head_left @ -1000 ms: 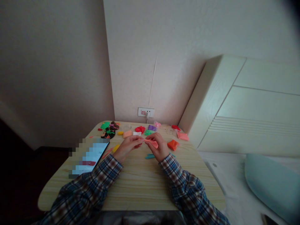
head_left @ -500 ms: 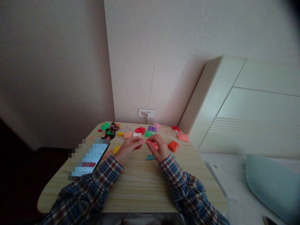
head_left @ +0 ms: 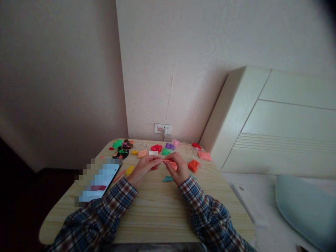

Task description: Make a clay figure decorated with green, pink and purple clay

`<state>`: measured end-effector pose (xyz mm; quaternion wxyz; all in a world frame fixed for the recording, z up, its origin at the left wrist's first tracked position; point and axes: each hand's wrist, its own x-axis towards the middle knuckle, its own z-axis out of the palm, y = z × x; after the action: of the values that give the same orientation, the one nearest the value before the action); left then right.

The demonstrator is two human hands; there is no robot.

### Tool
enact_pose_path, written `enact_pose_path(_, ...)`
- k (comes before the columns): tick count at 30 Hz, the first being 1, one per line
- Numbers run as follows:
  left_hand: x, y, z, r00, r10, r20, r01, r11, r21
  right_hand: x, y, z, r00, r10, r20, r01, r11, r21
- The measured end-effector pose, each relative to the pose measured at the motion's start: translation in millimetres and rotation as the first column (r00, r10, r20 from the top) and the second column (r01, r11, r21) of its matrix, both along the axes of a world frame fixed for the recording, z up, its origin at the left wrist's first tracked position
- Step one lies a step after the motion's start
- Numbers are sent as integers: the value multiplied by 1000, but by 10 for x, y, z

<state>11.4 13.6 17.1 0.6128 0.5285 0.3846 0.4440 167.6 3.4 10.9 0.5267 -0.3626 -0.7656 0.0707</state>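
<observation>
Above the middle of the table, my right hand (head_left: 178,168) is closed round a soft salmon-pink piece (head_left: 172,164), perhaps modelling clay or its wrapper. My left hand (head_left: 145,168) pinches the thin end of the same pink piece, fingertips almost meeting those of the right. Beneath my right hand lie turquoise tools (head_left: 168,179), partly covered by it. A yellow lump (head_left: 130,170) rests beside my left wrist, with a thin orange-pink stick (head_left: 119,175) to its left. To the right of my right hand sits a crumpled orange packet (head_left: 194,165).
Several coloured packets, among them a green one (head_left: 167,151) and a purple one (head_left: 170,146), lie along the back of the wooden table (head_left: 157,217). A black decorated figure (head_left: 121,152) stands back left. A phone (head_left: 101,180), partly pixelated, lies left. A wall socket (head_left: 163,128) is behind.
The view has shifted slightly, so the table sits a little lower in the picture. Both hands keep their hold on the pink piece, with barely any movement.
</observation>
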Motion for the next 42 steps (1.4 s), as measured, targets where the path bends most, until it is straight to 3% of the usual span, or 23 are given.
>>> enact_pose_path(42,-6,15,-1,998,14,-56,-11,999,50,-8,2,6,1000,-1,12,1,1000,25)
